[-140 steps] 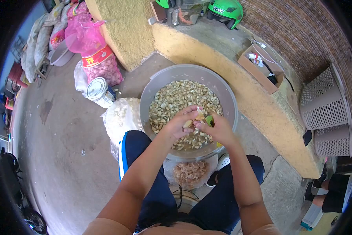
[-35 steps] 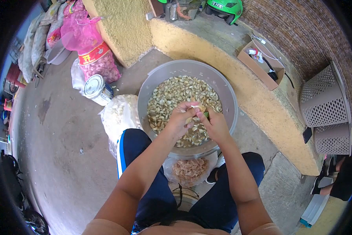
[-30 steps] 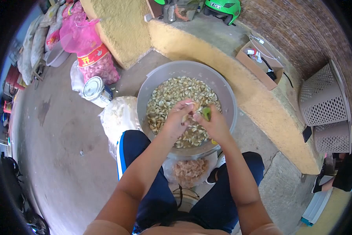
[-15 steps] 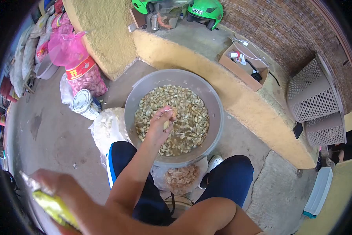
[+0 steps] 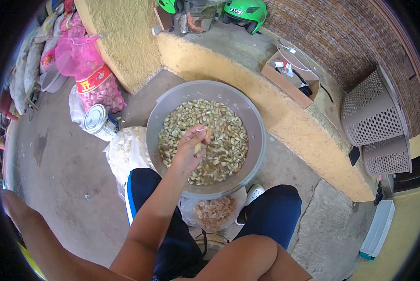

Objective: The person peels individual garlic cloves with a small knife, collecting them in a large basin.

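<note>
My left hand (image 5: 192, 143) is closed over the grey basin (image 5: 260, 150), pinching a small tan piece (image 5: 207, 134) at the fingertips, with a pale clove (image 5: 198, 148) against the fingers. Below it, many garlic cloves (image 5: 224, 117) lie in brownish water. My right arm crosses in front of my body. At the lower left edge, close to the camera, my right hand (image 5: 20, 215) is partly cut off, with a yellow-green handle (image 5: 30, 262) in it; the tool's tip is out of sight.
A clear bag of peelings (image 5: 214, 213) lies between my feet. Left of the basin are a white bag (image 5: 128, 152), a tin can (image 5: 100, 122) and a pink net sack (image 5: 104, 93). Beyond the basin, a ledge (image 5: 238, 70) holds a cardboard box (image 5: 284, 84) and green helmets (image 5: 246, 13).
My right hand has moved further left toward the image edge, and the tool's silver tip has gone out of view. My left hand has barely moved. The view has shifted slightly.
</note>
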A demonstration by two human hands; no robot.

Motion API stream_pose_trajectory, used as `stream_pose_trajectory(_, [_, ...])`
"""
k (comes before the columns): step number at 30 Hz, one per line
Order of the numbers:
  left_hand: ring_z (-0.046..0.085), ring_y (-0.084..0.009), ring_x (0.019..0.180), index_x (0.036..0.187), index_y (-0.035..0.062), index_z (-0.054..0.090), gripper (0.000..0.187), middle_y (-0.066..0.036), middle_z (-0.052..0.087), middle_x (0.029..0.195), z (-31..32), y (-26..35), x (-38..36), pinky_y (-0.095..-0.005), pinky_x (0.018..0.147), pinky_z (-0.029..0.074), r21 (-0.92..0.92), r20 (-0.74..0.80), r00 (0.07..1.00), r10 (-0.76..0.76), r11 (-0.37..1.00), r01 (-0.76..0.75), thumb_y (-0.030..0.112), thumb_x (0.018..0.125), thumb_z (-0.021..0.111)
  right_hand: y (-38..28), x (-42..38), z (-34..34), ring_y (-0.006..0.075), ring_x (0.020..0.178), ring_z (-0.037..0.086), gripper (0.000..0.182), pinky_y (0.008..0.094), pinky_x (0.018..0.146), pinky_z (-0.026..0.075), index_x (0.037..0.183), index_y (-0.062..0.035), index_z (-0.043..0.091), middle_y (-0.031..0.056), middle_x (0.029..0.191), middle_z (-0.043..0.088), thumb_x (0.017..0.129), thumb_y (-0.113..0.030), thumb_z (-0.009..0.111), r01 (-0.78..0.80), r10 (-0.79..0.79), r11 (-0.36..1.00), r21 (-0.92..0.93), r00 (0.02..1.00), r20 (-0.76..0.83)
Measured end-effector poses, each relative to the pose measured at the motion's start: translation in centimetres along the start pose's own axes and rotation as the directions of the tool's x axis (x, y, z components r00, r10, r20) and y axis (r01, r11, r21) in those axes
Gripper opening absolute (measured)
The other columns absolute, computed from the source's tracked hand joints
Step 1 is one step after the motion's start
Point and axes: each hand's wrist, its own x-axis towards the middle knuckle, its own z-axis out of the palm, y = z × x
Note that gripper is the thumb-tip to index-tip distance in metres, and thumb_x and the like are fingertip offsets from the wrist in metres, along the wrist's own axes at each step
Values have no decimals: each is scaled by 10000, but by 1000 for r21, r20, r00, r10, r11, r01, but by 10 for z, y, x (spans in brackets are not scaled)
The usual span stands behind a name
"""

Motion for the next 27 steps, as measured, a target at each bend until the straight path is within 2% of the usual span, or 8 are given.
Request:
stream_pose_trajectory(5, [525,-111,701,979,104,502,191,-37,549,837,2,2,-3,-163,368,311,4,-37,999,-18,1000,18,88,804,578,0,-1,-7,105,723,444,704,265,680,405,1213,-22,319,25,804,429,704,-333,693,-19,22,998,-56,998,50])
stream_pose_trajectory(8, [523,-122,719,1025,102,469,220,-50,520,849,2,5,-2,-160,367,315,-1,-3,1000,-23,1000,23,95,822,554,5,-12,-34,101,726,445,696,261,678,407,1212,-21,321,20,807,430,709,-329,690,-92,77,917,-388,996,-55])
stream_pose_trajectory(10, [526,-118,708,1057,101,459,251,-60,521,854,3,8,-5,-157,376,331,32,39,999,-25,999,24,111,825,554,8,-35,-71,117,753,496,498,275,692,429,1144,-10,380,53,852,494,797,-300,589,-228,-68,670,-707,929,-364])
stream_pose_trajectory(12, [527,-106,675,1072,104,461,271,-60,533,845,19,17,-16,-155,380,342,87,22,998,-61,994,59,114,820,560,-1,-54,-122,136,727,560,339,278,624,447,1084,0,409,81,875,586,843,-214,516,-523,-104,374,-766,797,-595])
stream_pose_trajectory(14, [529,-84,674,1053,77,489,284,-46,549,822,14,14,-14,-155,385,339,59,74,994,-75,996,71,88,790,594,-2,-75,-171,234,690,582,360,351,627,444,1054,7,445,135,741,580,790,-215,548,-526,-247,256,-811,775,-581])
stream_pose_trajectory(17, [528,-76,666,1007,73,520,243,-41,549,816,12,14,-13,-152,392,342,77,205,971,-121,991,107,92,781,607,-1,-95,-206,216,704,585,352,324,642,449,1025,-2,498,127,783,592,760,-205,609,-636,-272,321,-701,647,-712])
stream_pose_trajectory(23, [502,-60,569,911,90,528,172,-38,561,802,19,5,-11,-170,374,308,250,60,996,-59,967,43,62,767,619,7,-100,-222,197,772,585,311,293,680,446,996,-47,567,110,871,605,714,-137,662,-562,-346,381,-734,650,-677])
stream_pose_trajectory(27, [445,-42,485,853,93,524,154,-41,569,833,16,4,-13,-174,373,292,340,79,996,-40,940,10,13,759,615,11,-99,-228,234,775,582,259,307,687,448,928,-40,584,115,849,596,698,-125,668,-533,-444,276,-800,667,-598])
